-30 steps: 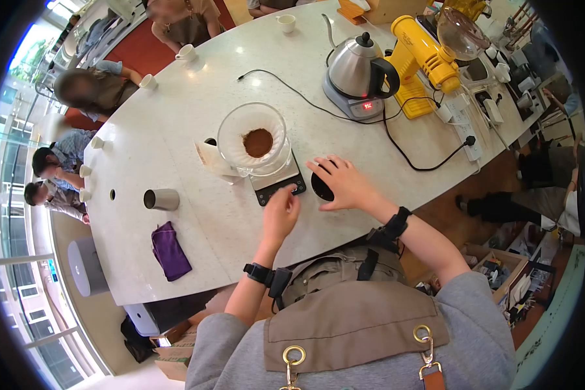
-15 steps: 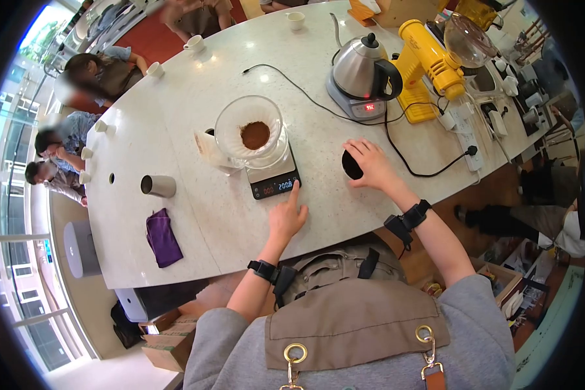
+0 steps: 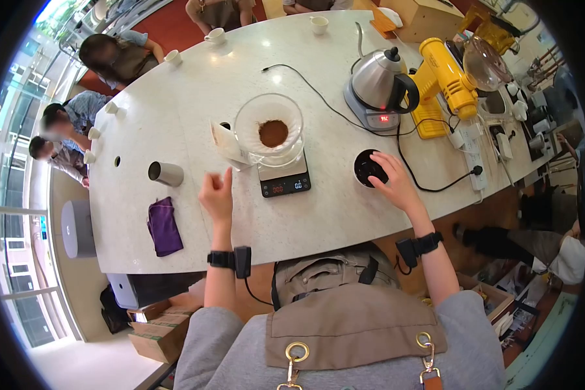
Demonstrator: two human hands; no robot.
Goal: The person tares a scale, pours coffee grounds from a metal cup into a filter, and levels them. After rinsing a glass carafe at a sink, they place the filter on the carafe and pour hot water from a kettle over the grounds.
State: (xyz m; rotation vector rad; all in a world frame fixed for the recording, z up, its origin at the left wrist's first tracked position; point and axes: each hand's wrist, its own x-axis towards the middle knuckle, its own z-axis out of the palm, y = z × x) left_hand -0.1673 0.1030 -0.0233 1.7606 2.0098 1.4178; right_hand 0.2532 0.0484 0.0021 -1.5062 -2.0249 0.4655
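My left hand [image 3: 216, 198] is raised over the table's near side with its fingers curled and one digit pointing up, holding nothing. To its right stands a black scale [image 3: 286, 185] with a lit display reading 0.0. On the scale rests a clear glass dripper [image 3: 253, 140] with a paper filter and brown coffee grounds [image 3: 273, 134] inside. My right hand [image 3: 396, 185] has its fingers spread over the right side of a round black vessel [image 3: 365, 170] with a pale rim. Its thumb and fingertips overlap the vessel's edge.
A steel gooseneck kettle [image 3: 376, 78] sits on a heating base [image 3: 378, 120], beside a yellow grinder [image 3: 452, 81]. Cables reach a power strip [image 3: 471, 153]. Left lie a metal cup [image 3: 169, 174], a purple cloth [image 3: 166, 227] and a paper packet [image 3: 226, 144]. White cups [image 3: 216, 36] and seated people line the far edge.
My left hand has left the scale's button and moved left, its fingers curling. The display went from about 200.8 to 0.0. My right hand has loosened and drawn back slightly from the black vessel.
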